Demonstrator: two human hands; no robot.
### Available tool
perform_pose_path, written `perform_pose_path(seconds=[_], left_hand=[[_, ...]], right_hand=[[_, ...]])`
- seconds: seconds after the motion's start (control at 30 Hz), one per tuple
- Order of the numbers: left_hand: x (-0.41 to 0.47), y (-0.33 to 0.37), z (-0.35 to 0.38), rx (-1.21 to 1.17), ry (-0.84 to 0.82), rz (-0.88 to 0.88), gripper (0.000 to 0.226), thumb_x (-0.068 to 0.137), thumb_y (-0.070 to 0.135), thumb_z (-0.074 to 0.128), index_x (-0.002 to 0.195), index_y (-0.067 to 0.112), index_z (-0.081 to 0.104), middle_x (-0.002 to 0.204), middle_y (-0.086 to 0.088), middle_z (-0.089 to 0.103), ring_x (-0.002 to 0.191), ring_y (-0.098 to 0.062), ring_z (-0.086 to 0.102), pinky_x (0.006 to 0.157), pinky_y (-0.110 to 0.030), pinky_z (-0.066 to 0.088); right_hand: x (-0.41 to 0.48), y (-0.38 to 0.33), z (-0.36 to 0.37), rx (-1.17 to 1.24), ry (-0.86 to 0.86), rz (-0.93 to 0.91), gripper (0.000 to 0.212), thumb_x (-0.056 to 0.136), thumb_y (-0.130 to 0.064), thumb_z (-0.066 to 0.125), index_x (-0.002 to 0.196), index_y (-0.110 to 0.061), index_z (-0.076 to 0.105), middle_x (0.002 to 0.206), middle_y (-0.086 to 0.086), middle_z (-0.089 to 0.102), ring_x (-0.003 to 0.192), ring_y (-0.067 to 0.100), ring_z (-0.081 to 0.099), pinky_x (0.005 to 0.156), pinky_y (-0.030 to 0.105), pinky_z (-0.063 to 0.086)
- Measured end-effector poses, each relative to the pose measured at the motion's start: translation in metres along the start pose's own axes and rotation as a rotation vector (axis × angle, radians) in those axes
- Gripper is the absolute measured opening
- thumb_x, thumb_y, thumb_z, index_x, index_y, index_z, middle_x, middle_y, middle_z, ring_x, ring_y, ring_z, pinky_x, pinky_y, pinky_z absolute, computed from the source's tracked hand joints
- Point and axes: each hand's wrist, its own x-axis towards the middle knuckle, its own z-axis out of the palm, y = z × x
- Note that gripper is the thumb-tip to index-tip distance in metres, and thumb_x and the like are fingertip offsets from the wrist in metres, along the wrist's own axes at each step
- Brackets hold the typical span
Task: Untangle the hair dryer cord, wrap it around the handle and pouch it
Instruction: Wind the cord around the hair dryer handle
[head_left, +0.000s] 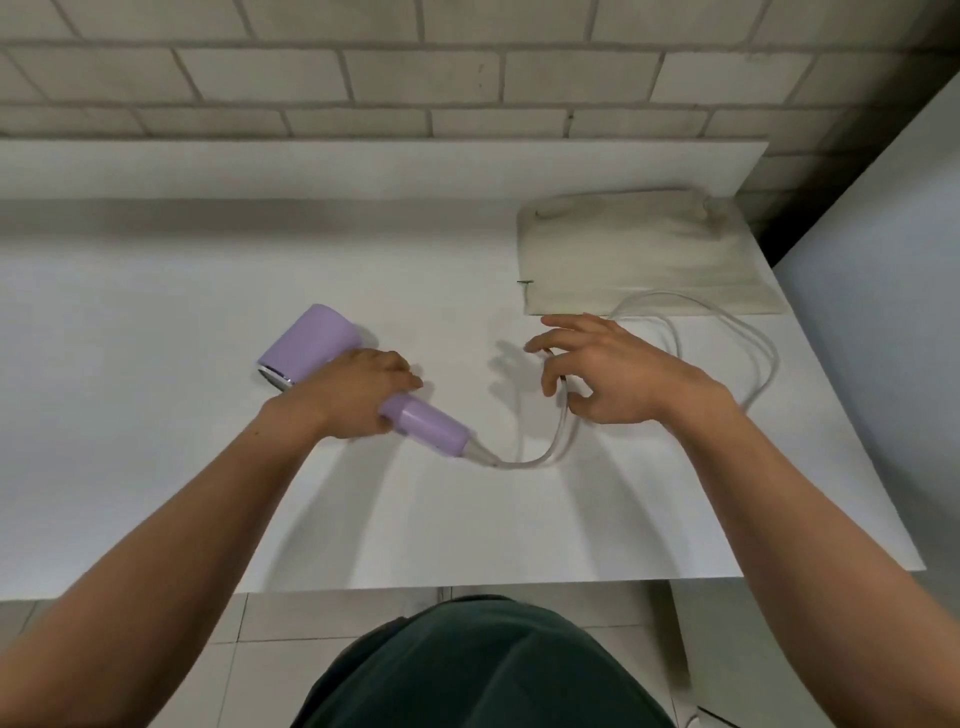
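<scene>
A lilac hair dryer (311, 340) lies on the white table (156, 312), barrel to the far left, handle pointing toward the near right. My left hand (358, 392) is closed around the upper part of the handle. The pale cord (540, 457) leaves the handle's end, curves up under my right hand (608, 371) and loops out to the right. My right hand pinches the cord between thumb and fingers, with the other fingers spread. A cream fabric pouch (634, 249) lies flat at the far right, just beyond my right hand.
A brick wall runs behind the table, with a raised white ledge (363, 166) along the table's back. A white surface (883, 312) stands close on the right. The table's near edge is in front of my body, above a tiled floor.
</scene>
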Motion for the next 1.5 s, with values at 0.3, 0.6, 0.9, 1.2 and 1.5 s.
perform_pose_path(seconds=[0.3, 0.6, 0.9, 1.2, 1.5], left_hand=[[0.001, -0.005, -0.012, 0.096, 0.091, 0.157, 0.036, 0.090, 0.037, 0.056, 0.126, 0.039, 0.053, 0.099, 0.014, 0.052, 0.078, -0.012, 0.049, 0.063, -0.030, 0.037], [-0.008, 0.017, -0.070, 0.054, 0.207, 0.136, 0.073, 0.089, 0.037, 0.058, 0.153, 0.055, 0.026, 0.098, 0.017, 0.055, 0.093, -0.016, 0.062, 0.061, -0.029, 0.040], [-0.018, 0.044, -0.127, 0.173, 0.334, 0.237, 0.064, 0.086, 0.081, 0.045, 0.140, 0.048, 0.036, 0.104, 0.011, 0.073, 0.087, -0.023, 0.065, 0.071, -0.035, 0.051], [-0.031, 0.066, -0.148, 0.107, 0.383, 0.302, 0.042, 0.091, 0.079, 0.037, 0.100, 0.039, 0.028, 0.086, 0.017, 0.050, 0.072, -0.022, 0.047, 0.060, -0.035, 0.035], [-0.028, 0.056, -0.152, 0.085, 0.410, 0.334, 0.045, 0.094, 0.072, 0.042, 0.131, 0.047, 0.046, 0.099, 0.016, 0.059, 0.088, -0.016, 0.060, 0.068, -0.039, 0.050]], right_hand=[[-0.011, 0.005, -0.017, 0.148, 0.092, -0.021, 0.018, 0.084, -0.018, 0.081, 0.088, -0.033, 0.072, 0.162, -0.013, 0.040, 0.159, 0.018, 0.017, 0.115, 0.038, 0.038], [-0.029, -0.019, -0.077, 0.378, 0.202, -0.094, 0.031, 0.084, -0.039, 0.082, 0.111, -0.028, 0.070, 0.139, -0.014, 0.062, 0.151, 0.002, 0.032, 0.121, 0.030, 0.032], [-0.025, -0.032, -0.098, 1.024, 0.180, -0.179, 0.053, 0.088, -0.001, 0.072, 0.136, -0.013, 0.054, 0.143, 0.015, 0.060, 0.140, 0.029, 0.052, 0.120, 0.048, 0.038], [-0.006, -0.037, -0.082, 1.427, 0.174, -0.030, 0.040, 0.095, -0.019, 0.050, 0.127, -0.033, 0.070, 0.112, 0.013, 0.073, 0.104, 0.033, 0.068, 0.094, 0.041, 0.054], [-0.008, -0.040, -0.076, 0.887, 0.394, 0.061, 0.031, 0.110, -0.034, 0.045, 0.110, -0.059, 0.064, 0.122, 0.025, 0.061, 0.062, 0.017, 0.043, 0.064, 0.032, 0.048]])
